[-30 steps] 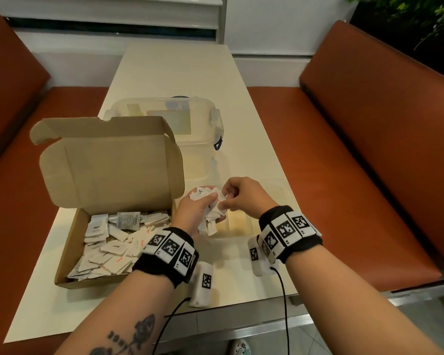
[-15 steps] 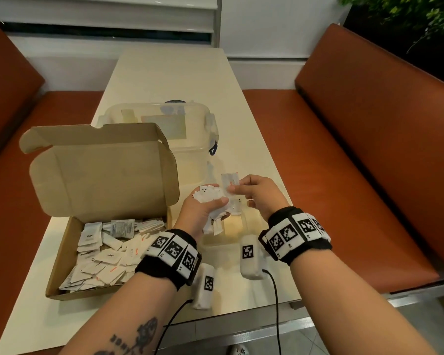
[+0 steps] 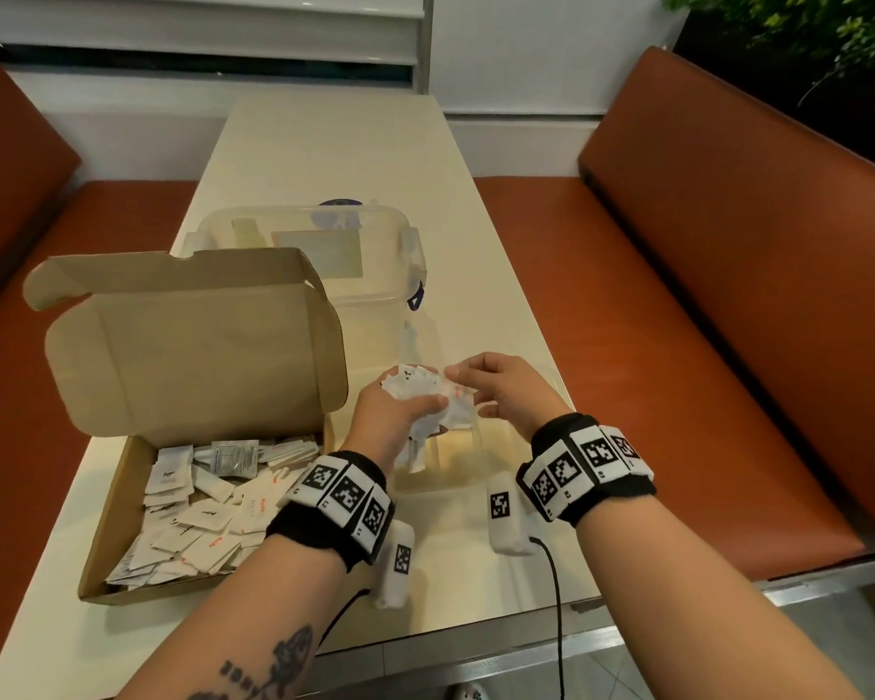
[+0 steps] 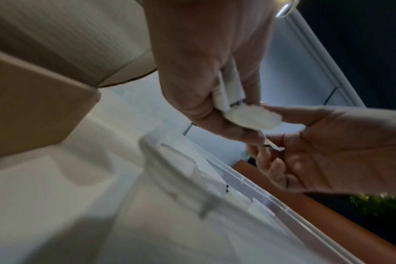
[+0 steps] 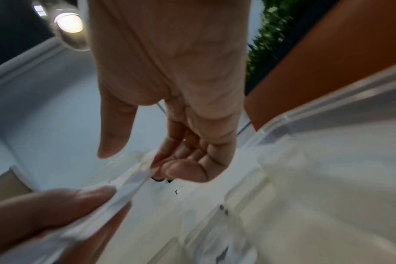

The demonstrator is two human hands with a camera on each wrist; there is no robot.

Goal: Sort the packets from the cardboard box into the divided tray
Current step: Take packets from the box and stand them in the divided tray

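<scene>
An open cardboard box at the left holds several white packets. Right of it, my left hand grips a bunch of white packets above the clear divided tray. Against that bunch, my right hand pinches one packet with red print. In the left wrist view my left hand grips the packets and the right hand has its thumb on them. The right wrist view shows my right hand on a packet's edge over the tray.
A clear lidded container stands behind the box's raised flap. The cream table runs away from me. Orange benches flank both sides. A cable hangs from my right wrist near the table's front edge.
Half a second ago my right hand held a packet raised above the bunch. Now its fingers are lower, back against the bunch in my left hand.
</scene>
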